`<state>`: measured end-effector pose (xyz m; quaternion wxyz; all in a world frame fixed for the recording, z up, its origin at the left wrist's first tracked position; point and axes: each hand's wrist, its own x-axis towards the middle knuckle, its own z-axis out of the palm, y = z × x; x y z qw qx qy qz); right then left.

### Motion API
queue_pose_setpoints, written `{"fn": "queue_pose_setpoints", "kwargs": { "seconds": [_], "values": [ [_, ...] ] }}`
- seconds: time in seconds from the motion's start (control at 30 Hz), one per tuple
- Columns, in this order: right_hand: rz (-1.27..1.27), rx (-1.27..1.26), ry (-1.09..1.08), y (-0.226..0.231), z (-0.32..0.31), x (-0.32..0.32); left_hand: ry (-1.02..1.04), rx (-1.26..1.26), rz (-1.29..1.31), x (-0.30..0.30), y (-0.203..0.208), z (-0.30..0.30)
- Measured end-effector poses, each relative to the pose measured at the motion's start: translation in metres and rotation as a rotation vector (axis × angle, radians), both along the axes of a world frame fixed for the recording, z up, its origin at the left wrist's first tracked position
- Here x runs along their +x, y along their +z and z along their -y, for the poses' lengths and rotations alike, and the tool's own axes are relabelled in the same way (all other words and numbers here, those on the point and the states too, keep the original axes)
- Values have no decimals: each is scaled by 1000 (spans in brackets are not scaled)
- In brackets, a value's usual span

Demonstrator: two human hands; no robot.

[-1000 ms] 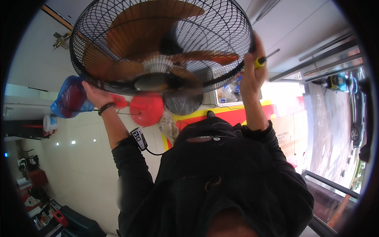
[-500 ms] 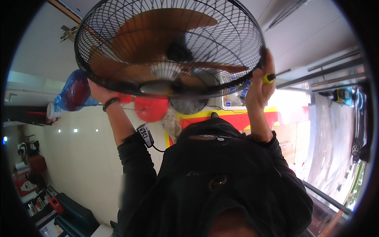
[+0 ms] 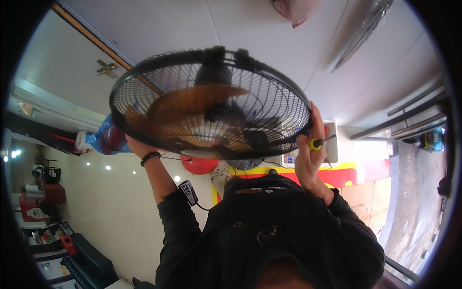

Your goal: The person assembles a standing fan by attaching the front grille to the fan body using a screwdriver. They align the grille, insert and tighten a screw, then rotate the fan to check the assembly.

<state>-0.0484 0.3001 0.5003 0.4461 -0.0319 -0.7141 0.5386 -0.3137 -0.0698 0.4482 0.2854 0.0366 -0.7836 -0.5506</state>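
A round electric fan head (image 3: 192, 115) is held up in front of me, its black wire cage tilted over brown blades. At its left rim my left hand (image 3: 139, 146) is closed round the cage edge, the fingertips hidden behind it. My right hand (image 3: 310, 149) grips the opposite rim. A screwdriver (image 3: 316, 144) with a yellow and black handle is tucked in that same hand, its shaft pointing right. Black clips (image 3: 228, 57) show on the upper edge of the cage.
Below the fan sit a red round stool-like object (image 3: 199, 164) and a white box (image 3: 332, 140) of small items. Flattened cardboard (image 3: 368, 202) lies to the right. A blue plastic bag (image 3: 107, 137) is beyond my left hand. Metal bars (image 3: 404, 120) stand at the right.
The fan has come lower in view and turned, so the clips on its upper rim now show. Both hands have moved down with it, still on the rim.
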Motion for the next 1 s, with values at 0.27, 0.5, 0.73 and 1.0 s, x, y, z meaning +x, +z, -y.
{"fn": "queue_pose_setpoints", "kwargs": {
  "seconds": [0.27, 0.5, 0.73, 1.0],
  "values": [
    [-39, -58, -71, 0, 4, -7, -179, 311, 62, -11, 1, 7],
    [-46, -135, -25, -1, 8, 5, 7, -389, -29, -4, -1, 12],
    [-36, -251, 22, 2, 6, 13, -191, -143, -6, 5, 20, 0],
    [210, -204, -89, 6, -16, 33, -501, 461, 111, -15, 8, -1]
  ]
}}
